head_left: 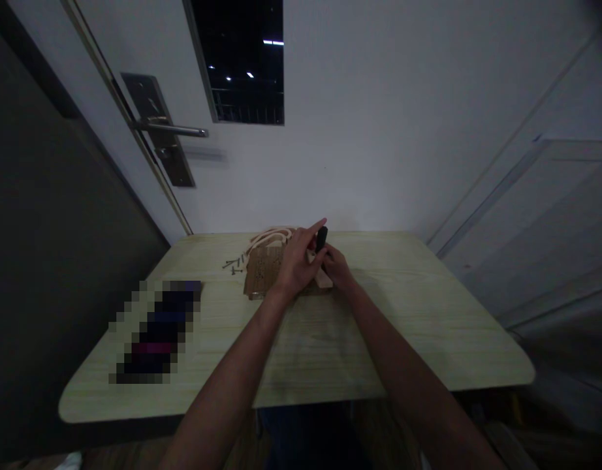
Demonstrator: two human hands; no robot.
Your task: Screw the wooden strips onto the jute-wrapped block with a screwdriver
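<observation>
My left hand (297, 262) rests over a pale wooden piece (323, 279), its index finger stretched forward and its thumb bent toward my right hand. My right hand (336, 265) is closed at the lower end of a black-handled tool (321, 238) that stands nearly upright between the hands. A bit of red shows beside the handle; the tool's tip is hidden. Beneath the hands lies a brown cardboard sheet (262, 271). Curved pale wooden strips (269, 236) lie behind it, and several screws (233, 263) are scattered to its left.
The light wood-grain table (311, 346) stands against a white door (354, 130) with a metal handle (171, 129) and a dark window (245, 65). A blurred-out dark object (158, 333) lies at the table's left. A dark panel (51, 228) rises beyond the left edge.
</observation>
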